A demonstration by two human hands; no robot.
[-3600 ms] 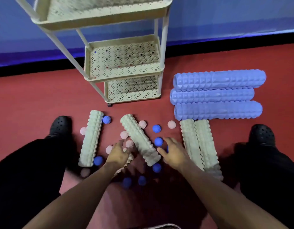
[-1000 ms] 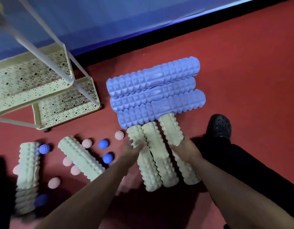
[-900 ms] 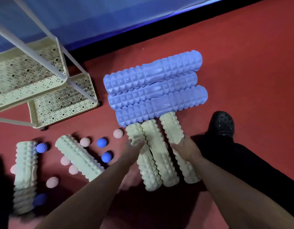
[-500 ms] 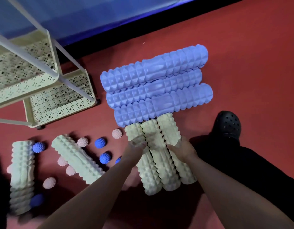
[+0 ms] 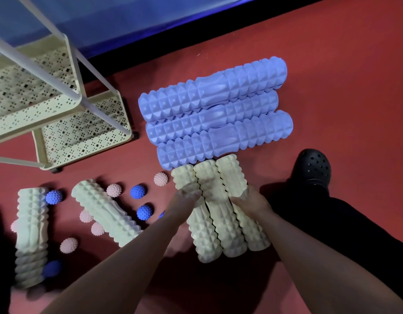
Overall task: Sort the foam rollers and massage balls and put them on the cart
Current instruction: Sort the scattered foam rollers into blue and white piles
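Both hands are squaring three cream ridged foam rollers [image 5: 220, 207] beside the long lavender foam rollers [image 5: 215, 112] on the red floor: left hand [image 5: 184, 200] and right hand [image 5: 248, 200] fingers curling around them. The cream perforated cart [image 5: 60, 112] is standing unloaded; spiky massage balls [image 5: 138, 191] are lying scattered.

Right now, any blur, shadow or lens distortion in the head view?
Head view: the cream ridged foam roller at far left smears at its near end; dark shadow swallows the lower left corner; wide-angle bending curves the cream perforated metal cart posts; the three lilac foam rollers stay sharp.
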